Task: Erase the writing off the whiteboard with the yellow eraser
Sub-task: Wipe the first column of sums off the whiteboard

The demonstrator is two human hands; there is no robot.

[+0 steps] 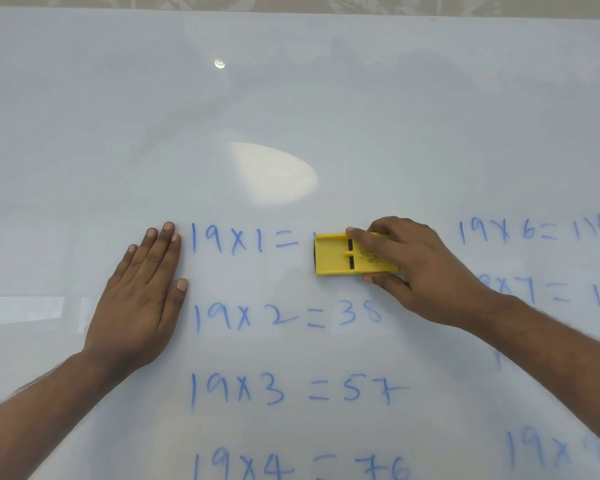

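Erasing barely begun: our right hand [420, 268] grips yellow eraser [336, 254] over the first answer; left hand [142, 292] flat at nine o'clock; the other sums [288, 389] remain.

I am looking at what seems to be a classroom or study room. A large glossy whiteboard [291, 116] is filling nearly my whole view, and blue marker writing [243, 239] on it is setting out the nineteen times table in two columns. Ceiling lights are reflecting as bright spots [272, 173] on its surface. Along the top edge a strip of beige wall with a pale leaf pattern [361, 2] is showing.
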